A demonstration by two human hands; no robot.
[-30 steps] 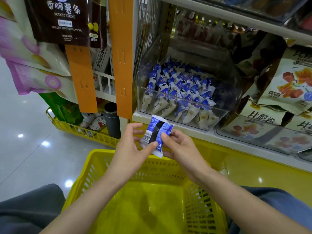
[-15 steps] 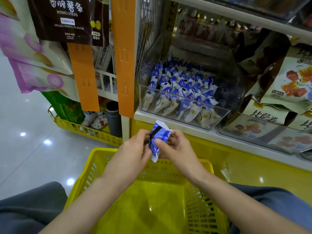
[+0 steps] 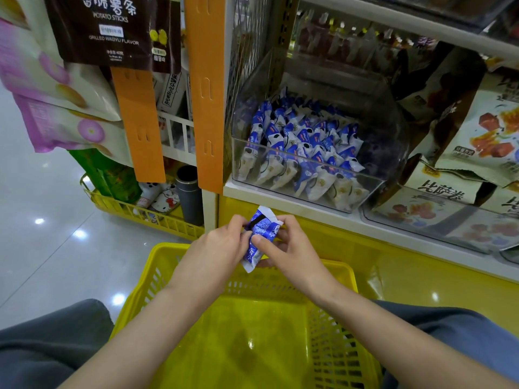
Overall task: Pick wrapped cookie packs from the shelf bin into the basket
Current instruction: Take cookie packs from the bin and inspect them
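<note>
Blue-and-white cookie pack (image 3: 259, 237), yellow slotted basket (image 3: 331, 327), orange shelf strips (image 3: 206, 88), brown potato-stick bag (image 3: 104, 26)

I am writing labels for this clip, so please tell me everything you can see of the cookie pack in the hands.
The cookie pack is a blue-and-white wrapper, glossy like plastic film, with a dark band and crimped white ends. It is crumpled and tilted. The left hand and right hand pinch it from both sides, above the yellow basket.
</note>
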